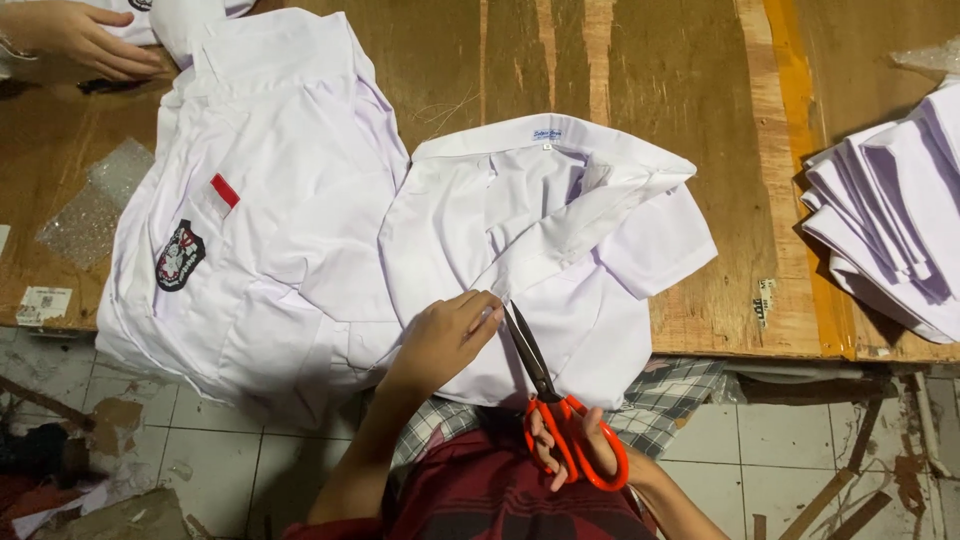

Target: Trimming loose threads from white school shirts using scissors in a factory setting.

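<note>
So the person's right hand [575,450] is down at the bottom, fingers threaded through the orange handles of a pair of scissors [555,415] and wrapped around them. The dark blades point up and a bit left, and the tips sit right at the front edge of a white shirt [540,225], just beside the left hand. Can't really tell how far apart the blades are from this angle.

The left hand [445,335] rests on that same shirt, fingers curled and pinching the cloth right next to the blade tips. The shirt lies collar up on the wooden counter [690,120], with its lower part hanging over the near edge toward the person's lap. One short sleeve sticks out to the right.

To the left is a second white shirt [260,200], overlapping the first one, with a black badge and a small red and white patch on the chest. It also droops off the near edge. A folded stack of white shirts [890,220] sits at the right end, well apart from the hands. A bit of bubble wrap [95,205] lies at the far left, and another person's hand [75,35] rests on the top left corner. Tiled floor [800,450] below.
</note>
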